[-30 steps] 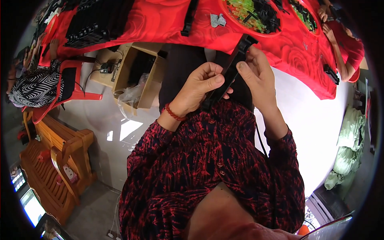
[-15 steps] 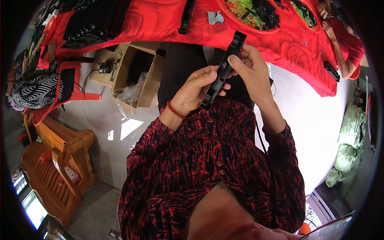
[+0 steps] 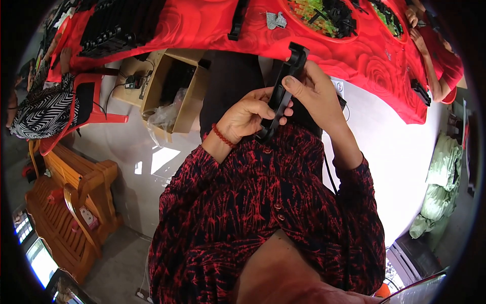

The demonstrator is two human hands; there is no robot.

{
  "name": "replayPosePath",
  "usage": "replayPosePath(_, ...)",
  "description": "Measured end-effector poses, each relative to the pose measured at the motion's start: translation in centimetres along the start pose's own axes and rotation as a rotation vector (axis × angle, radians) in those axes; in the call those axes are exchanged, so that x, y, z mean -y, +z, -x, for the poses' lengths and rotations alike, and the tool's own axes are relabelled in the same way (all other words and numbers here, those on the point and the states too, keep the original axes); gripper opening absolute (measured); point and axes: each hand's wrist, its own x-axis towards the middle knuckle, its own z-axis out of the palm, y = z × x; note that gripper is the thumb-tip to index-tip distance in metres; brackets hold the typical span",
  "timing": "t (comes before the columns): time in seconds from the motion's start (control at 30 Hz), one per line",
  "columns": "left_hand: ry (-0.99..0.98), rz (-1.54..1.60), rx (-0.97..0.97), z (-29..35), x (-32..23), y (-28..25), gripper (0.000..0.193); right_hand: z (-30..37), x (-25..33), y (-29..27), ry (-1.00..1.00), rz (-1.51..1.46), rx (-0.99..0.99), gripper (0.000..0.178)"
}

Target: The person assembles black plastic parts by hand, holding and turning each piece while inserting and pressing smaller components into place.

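Note:
Above my lap, both hands hold a long, narrow black plastic bar [image 3: 278, 99] with notched ends, tilted so its upper end leans right. Around its lower half wrap the fingers of my left hand [image 3: 248, 112], the thumb lying along its face. My right hand [image 3: 316, 93] grips the upper half, with its thumb pressed on the bar and its other fingers partly hidden behind. Whether a small part sits under the right thumb, I cannot tell. A similar black bar [image 3: 238, 21] lies on the red-covered table [image 3: 202, 30] ahead.
A stack of black bars [image 3: 114, 30] is on the table's left. Red trays hold small green and black parts [image 3: 324, 16]; a grey scrap [image 3: 276, 20] lies beside them. An open cardboard box [image 3: 174, 93] stands below. Other people sit left and right. A wooden bench [image 3: 68, 218] is at left.
The bar has turned slightly more upright, its upper end shifting left. My left thumb has slid lower along it, and my right thumb has moved slightly left.

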Motion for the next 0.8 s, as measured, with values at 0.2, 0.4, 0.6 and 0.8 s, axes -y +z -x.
replayPosePath(0.2,0.020,0.030,0.090,0.1,0.1,-0.5,0.052,0.2,0.4,0.2,-0.030,0.031,0.042,0.031)
replayPosePath(0.4,-0.037,0.018,0.075,0.2,-0.1,0.0,0.047,0.3,0.6,-0.4,0.031,0.002,0.050,0.028)
replayPosePath(0.6,0.083,-0.070,-0.074,-0.3,0.1,0.7,0.038,0.4,0.7,-0.8,0.073,-0.074,0.032,0.029)
replayPosePath(0.8,0.150,-0.123,-0.121,-0.2,0.3,1.6,0.034,0.5,0.2,-1.3,0.062,-0.097,0.018,0.030)
